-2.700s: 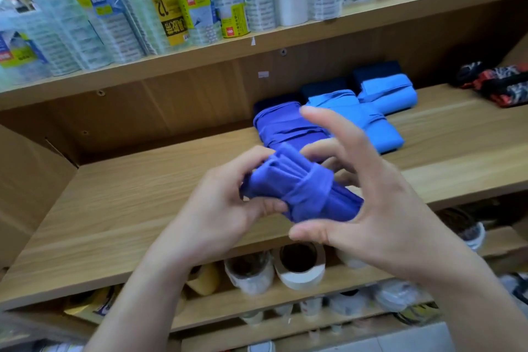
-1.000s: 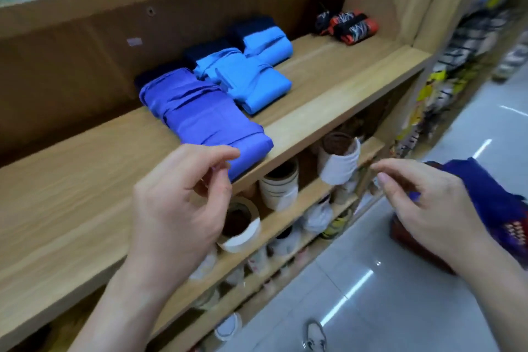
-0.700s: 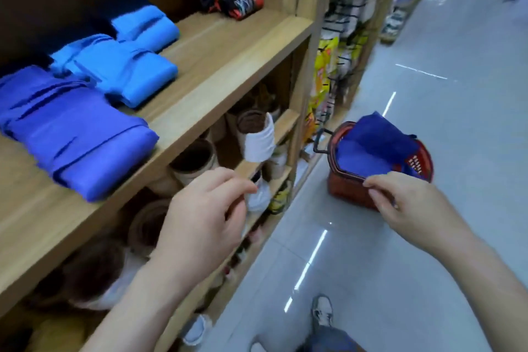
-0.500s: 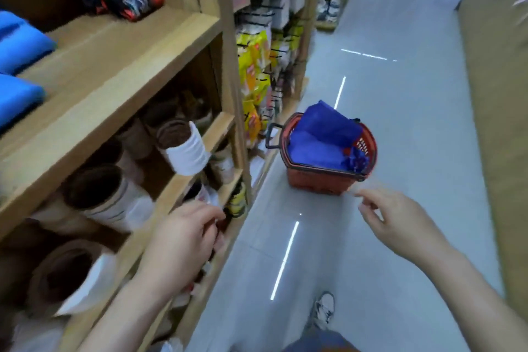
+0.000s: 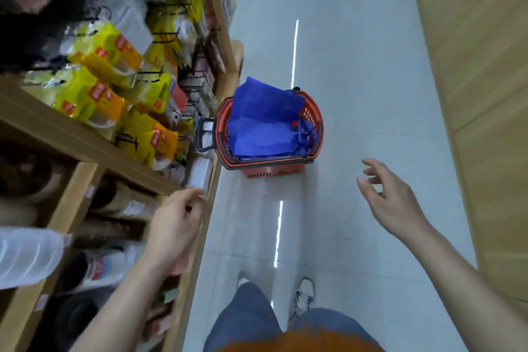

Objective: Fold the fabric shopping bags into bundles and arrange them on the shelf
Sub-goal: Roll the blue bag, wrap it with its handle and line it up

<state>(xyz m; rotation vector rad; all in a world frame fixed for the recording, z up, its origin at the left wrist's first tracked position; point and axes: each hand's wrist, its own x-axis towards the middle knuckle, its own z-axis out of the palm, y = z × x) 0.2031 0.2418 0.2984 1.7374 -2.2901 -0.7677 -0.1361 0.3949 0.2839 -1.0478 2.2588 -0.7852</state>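
Lying loose in red basket on floor: blue fabric bags, likely light, limp, non-slip; pinch upstanding top corner to lift one. Right hand empty, fingers spread, short of basket. Left hand loosely curled, holding nothing, beside shelf edge.

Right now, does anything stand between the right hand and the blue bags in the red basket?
Nothing visible does. Only bare floor separates the open right hand from the basket, and the blue bags lie uncovered, rising above its rim.
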